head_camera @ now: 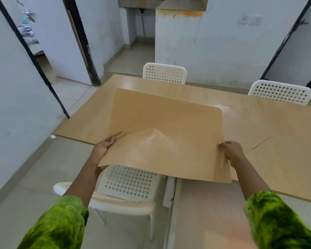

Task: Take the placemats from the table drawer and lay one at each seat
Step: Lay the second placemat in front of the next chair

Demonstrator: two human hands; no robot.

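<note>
A tan, flexible placemat (162, 126) with a dotted texture hangs over the near left part of the wooden table (269, 126). Its near half bulges upward in the middle. My left hand (102, 150) grips its near left edge. My right hand (232, 153) pinches its near right edge. The mat's far end lies over the tabletop, and its near end reaches past the table edge above a white perforated chair (126, 187). No drawer is visible.
Two more white perforated chairs (164, 72) (280, 92) stand at the table's far side. A dark-framed doorway (43, 51) opens at the left. White walls and a stained counter (180, 11) lie behind. Pale tiled floor (25, 186) surrounds the near chair.
</note>
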